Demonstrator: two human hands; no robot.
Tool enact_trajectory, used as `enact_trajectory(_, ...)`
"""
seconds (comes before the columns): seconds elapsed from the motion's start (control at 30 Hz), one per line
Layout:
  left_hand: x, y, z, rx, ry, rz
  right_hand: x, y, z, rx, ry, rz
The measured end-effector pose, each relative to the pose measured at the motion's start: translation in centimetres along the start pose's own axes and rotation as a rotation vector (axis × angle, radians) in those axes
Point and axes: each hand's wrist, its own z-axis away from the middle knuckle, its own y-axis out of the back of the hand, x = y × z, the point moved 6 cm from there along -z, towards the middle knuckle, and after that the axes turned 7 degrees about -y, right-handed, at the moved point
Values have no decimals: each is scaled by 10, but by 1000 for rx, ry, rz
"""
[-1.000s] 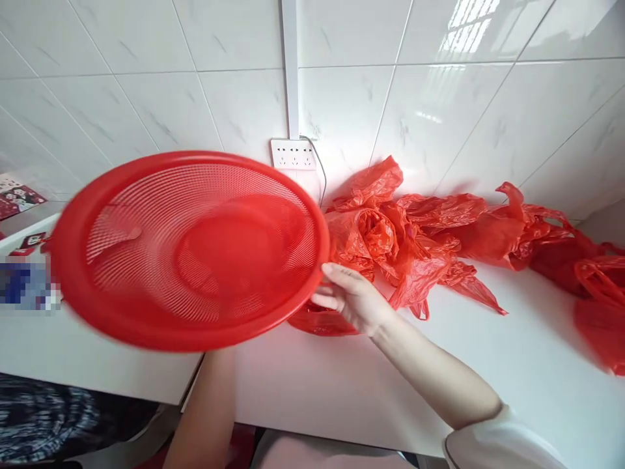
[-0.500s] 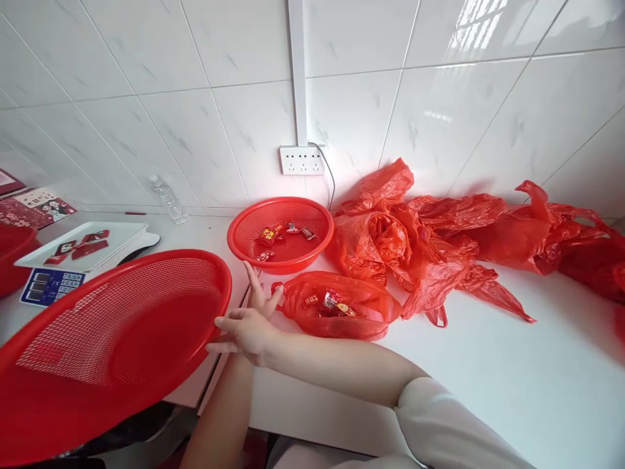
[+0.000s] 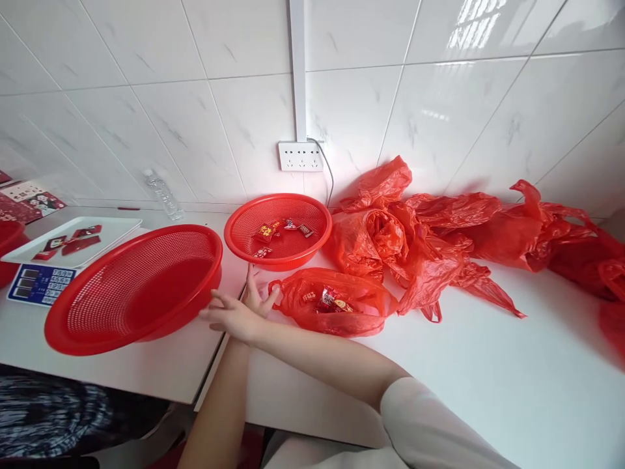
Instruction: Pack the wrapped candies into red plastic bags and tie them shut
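Note:
My right arm crosses over my left. My right hand (image 3: 233, 318) has its fingers stretched out just beside a large red mesh basket (image 3: 180, 260), holding nothing. The basket stands tilted on the left table. My left hand (image 3: 254, 299), partly behind the right one, has thumb and finger apart near the left end of a red plastic bag (image 3: 293, 296). Several wrapped candies (image 3: 329, 299) lie inside that open bag. Behind it a smaller red basket (image 3: 232, 238) holds several wrapped candies (image 3: 266, 232).
Several crumpled red plastic bags (image 3: 381, 228) are along the tiled wall. At left are a scale (image 3: 36, 283) with red packets on its white tray (image 3: 110, 231), and a clear bottle (image 3: 163, 194). A gap (image 3: 215, 365) parts two tables. Another person's patterned clothing (image 3: 53, 413) shows below left.
The large basket has moved back and down from near the camera onto the left table. My right hand has shifted slightly left, its fingers now off the rim. The view has shifted slightly.

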Motion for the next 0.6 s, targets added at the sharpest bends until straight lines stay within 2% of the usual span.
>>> enact_trajectory(0.07, -7, 5, 0, 25, 71, -60, -18, 10, 36, -74, 84, 355)
enact_trajectory(0.13, -11, 6, -1, -25, 124, -81, -36, 18, 83, -178, 216, 876)
enact_trajectory(0.17, -12, 5, -2, -72, 143, -73, -43, 31, 104, -123, 219, 1148)
enact_trajectory(0.23, -12, 0, -1, -159, 169, -40, -59, 75, 140, 194, 71, 1613)
enact_trajectory(0.33, -7, -8, 1, -215, 183, 31, -74, 147, 184, 577, -172, 1787)
enact_trajectory(0.4, -2, -13, 1, -195, 188, 75, -72, 189, 204, 731, -298, 1795)
enact_trajectory(0.43, 1, -15, 1, -175, 190, 93, -69, 207, 210, 773, -344, 1794)
enact_trajectory(0.5, 9, -19, 1, -131, 188, 121, -61, 232, 217, 777, -379, 1776)
enact_trajectory(0.6, 29, -21, -1, -72, 153, 194, -56, 247, 223, 698, -324, 1731)
